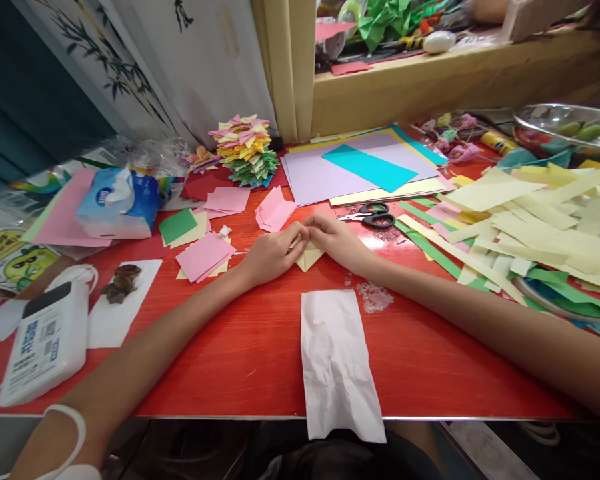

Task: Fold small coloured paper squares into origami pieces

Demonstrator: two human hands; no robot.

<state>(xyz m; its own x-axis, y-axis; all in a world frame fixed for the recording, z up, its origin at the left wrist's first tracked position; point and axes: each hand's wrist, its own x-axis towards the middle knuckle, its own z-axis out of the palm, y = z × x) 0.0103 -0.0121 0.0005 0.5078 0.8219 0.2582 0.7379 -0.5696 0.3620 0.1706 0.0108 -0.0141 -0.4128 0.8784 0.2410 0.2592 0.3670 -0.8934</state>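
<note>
A small pale-yellow paper (310,257), folded to a point at its near end, is pinched between my two hands at the middle of the red table. My left hand (276,253) is closed on its left side, fingertips against those of the other hand. From the right, my right hand (337,241) is closed on the same paper, and its fingers cover the upper part. Just beyond lie folded pink papers (275,209). Black-handled scissors (375,216) rest behind my right hand. Left of my hands is a stack of pink paper squares (206,256).
Cut paper strips (545,227) heap up at the right. A crumpled white tissue (337,360) hangs over the near table edge. Large coloured sheets (310,175) and a folded-paper tower (247,150) stand at the back. A tissue pack (120,203) and white device (47,343) are left.
</note>
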